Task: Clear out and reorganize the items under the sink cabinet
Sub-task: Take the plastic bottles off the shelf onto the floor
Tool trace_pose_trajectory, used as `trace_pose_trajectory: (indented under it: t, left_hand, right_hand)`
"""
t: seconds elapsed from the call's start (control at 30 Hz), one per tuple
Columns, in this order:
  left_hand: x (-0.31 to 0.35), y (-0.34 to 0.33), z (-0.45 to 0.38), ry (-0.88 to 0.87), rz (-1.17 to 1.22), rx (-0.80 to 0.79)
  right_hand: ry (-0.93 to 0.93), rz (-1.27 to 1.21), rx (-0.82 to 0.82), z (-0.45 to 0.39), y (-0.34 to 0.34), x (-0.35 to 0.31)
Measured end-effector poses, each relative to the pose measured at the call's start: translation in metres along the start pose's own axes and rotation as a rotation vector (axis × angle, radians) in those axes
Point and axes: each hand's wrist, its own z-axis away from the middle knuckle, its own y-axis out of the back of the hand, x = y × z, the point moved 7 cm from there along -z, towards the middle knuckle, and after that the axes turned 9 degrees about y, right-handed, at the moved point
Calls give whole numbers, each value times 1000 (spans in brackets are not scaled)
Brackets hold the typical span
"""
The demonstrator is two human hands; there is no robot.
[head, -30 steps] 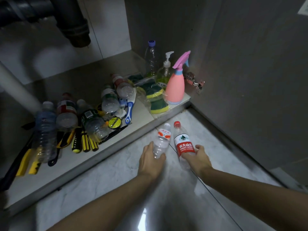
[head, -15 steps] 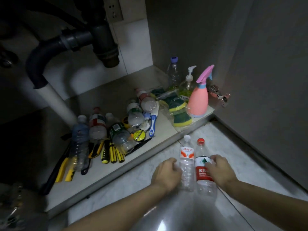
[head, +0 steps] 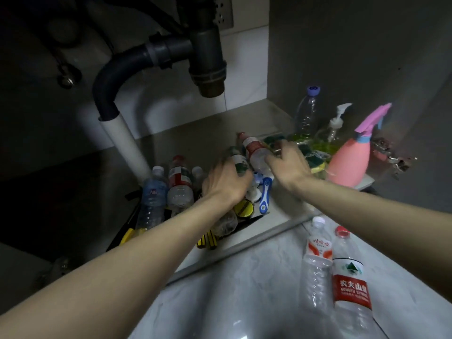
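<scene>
Inside the cabinet, my left hand (head: 225, 183) grips a lying clear bottle with a green label (head: 239, 162). Beside it, my right hand (head: 289, 163) curls round the lower end of a lying red-labelled bottle (head: 254, 148). Both hands are slightly blurred. On the marble floor in front of the cabinet stand two clear bottles side by side, apart from my hands: one with a white cap (head: 316, 260) and one with a red cap (head: 350, 287).
More bottles (head: 166, 192) lie left of my hands over yellow-handled tools (head: 208, 241). A blue-white tool (head: 265, 195) and yellow tape (head: 243, 209) sit near the cabinet edge. Sponges (head: 315, 159), a pink spray bottle (head: 349, 157), a pump dispenser (head: 335, 126) and a purple-capped bottle (head: 307, 113) stand right. The drain pipe (head: 208, 59) hangs overhead.
Both hands let go of the two bottles, which now stand on the floor, and reached forward into the cabinet onto two lying bottles. The view tilted up.
</scene>
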Motion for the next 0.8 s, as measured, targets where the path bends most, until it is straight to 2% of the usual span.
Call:
trace_pose_trajectory:
  t: [0.23, 0.37, 0.53, 0.67, 0.8]
  left_hand:
    - [0, -30, -12, 35, -140, -70]
    - [2, -31, -11, 40, -56, -60]
    - [1, -19, -2, 55, 145, -59]
    - [7, -4, 21, 16, 272, -10]
    - [14, 0, 68, -122, 439, 55]
  right_hand:
    - [-199, -8, -116, -46, -34, 7]
    - [-259, -4, -160, -48, -41, 14]
    - [-294, -271, 0, -36, -22, 20]
    - [-213, -416, 115, -2, 13, 14]
    - [-215, -565, 150, 64, 50, 24]
